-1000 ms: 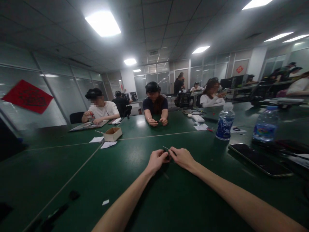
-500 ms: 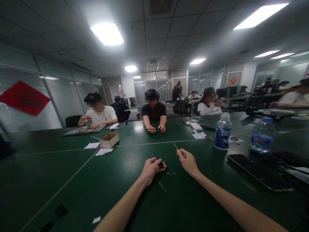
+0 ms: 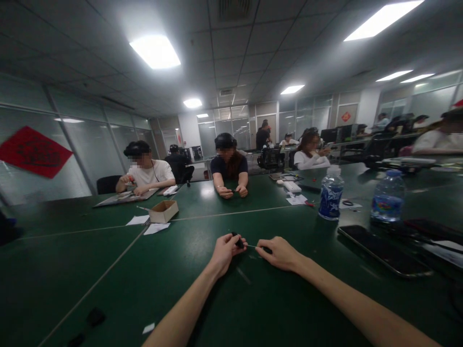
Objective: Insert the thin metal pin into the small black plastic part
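Observation:
My left hand [image 3: 224,251] is closed around a small black part [image 3: 238,240], held between thumb and fingers just above the green table [image 3: 195,289]. What kind of part it is I cannot make out. In my right hand [image 3: 280,251] is a slim screwdriver with a dark handle [image 3: 267,250] and a thin metal shaft [image 3: 251,246]. The shaft points left, its tip at the black part or very close to it; the fingers of my left hand partly hide that spot.
A phone [image 3: 383,251] and two bottles, one with a blue label [image 3: 330,197] and one with a blue cap [image 3: 388,195], stand to the right. Left of centre is a small open box [image 3: 164,212]. Dark pieces [image 3: 95,316] lie front left. A person [image 3: 229,166] sits opposite.
My right hand has turned the screwdriver from pointing up and away to pointing left, bringing its tip to the black part. My left hand has hardly moved.

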A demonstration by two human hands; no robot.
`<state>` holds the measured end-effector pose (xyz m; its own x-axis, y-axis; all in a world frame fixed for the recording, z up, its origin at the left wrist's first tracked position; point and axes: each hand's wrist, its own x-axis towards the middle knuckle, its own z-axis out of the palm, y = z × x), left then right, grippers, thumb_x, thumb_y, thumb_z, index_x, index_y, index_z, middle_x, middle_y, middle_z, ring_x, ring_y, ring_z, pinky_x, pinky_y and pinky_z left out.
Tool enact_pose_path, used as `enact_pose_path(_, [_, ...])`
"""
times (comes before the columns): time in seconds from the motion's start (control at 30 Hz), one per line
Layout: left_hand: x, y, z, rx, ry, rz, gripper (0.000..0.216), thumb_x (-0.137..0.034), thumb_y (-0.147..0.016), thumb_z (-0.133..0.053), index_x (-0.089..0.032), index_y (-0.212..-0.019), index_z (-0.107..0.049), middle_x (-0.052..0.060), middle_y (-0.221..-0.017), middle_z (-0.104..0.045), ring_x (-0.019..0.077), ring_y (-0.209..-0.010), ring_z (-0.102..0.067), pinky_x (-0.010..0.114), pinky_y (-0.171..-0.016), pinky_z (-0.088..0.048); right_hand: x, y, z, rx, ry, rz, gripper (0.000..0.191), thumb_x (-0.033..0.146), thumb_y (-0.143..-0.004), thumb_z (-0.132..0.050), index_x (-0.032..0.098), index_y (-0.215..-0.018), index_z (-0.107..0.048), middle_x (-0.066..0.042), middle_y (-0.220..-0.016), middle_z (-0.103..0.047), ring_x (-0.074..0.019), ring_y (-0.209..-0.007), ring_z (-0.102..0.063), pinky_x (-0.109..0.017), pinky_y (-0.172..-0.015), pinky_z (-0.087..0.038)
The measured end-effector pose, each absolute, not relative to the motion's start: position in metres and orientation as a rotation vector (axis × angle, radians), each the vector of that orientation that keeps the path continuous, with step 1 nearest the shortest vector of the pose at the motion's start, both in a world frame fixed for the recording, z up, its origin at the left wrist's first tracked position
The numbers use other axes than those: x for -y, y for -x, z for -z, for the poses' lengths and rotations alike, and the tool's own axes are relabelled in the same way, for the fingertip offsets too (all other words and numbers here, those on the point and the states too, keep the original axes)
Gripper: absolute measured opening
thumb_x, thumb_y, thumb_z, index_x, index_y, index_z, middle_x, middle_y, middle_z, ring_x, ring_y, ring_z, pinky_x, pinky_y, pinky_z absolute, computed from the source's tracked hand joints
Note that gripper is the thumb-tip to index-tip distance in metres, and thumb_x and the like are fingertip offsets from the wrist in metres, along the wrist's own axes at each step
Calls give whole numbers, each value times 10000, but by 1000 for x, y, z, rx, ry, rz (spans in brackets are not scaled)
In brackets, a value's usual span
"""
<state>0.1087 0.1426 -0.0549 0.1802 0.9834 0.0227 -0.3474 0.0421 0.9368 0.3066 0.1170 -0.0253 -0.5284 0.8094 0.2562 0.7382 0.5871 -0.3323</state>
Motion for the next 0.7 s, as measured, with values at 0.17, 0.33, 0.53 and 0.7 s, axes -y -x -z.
enact_pose_path(0.17, [-141,-108,55,-845,-1078,-1180,187,-259,-796,-645,-83,-846,-604,122,-867,-643,147,-699,-636,254,-695,-546,-114,-304,22,2460,1274,-249,336,381,-921,-348,233,-917,-649,-20,-728,-668,-147,-634,-608,-228,-620,-405])
enact_pose_path(0.33, [-138,-107,54,-826,-1138,-1164,264,-325,-767,-682,-84,-854,-616,108,-866,-642,135,-726,-622,233,-711,-534,-115,-305,27,2485,1262,-169,342,391,-923,-338,232,-900,-640,-17,-698,-656,-146,-610,-595,-238,-622,-400])
enact_pose_path(0.53, [-136,-107,51,-838,-1195,-1134,339,-405,-758,-677,-91,-864,-603,108,-854,-644,146,-763,-626,227,-714,-527,-124,-307,41,2212,1247,-288,352,439,-900,-359,243,-838,-644,6,-634,-631,-147,-548,-564,-243,-576,-370])
enact_pose_path(0.7, [-134,-108,47,-850,-1262,-1046,334,-399,-745,-678,-90,-827,-582,114,-829,-640,164,-760,-633,240,-698,-527,-141,-326,44,1727,1386,-340,413,487,-890,-322,216,-800,-620,-19,-726,-647,-180,-657,-586,-267,-608,-386])
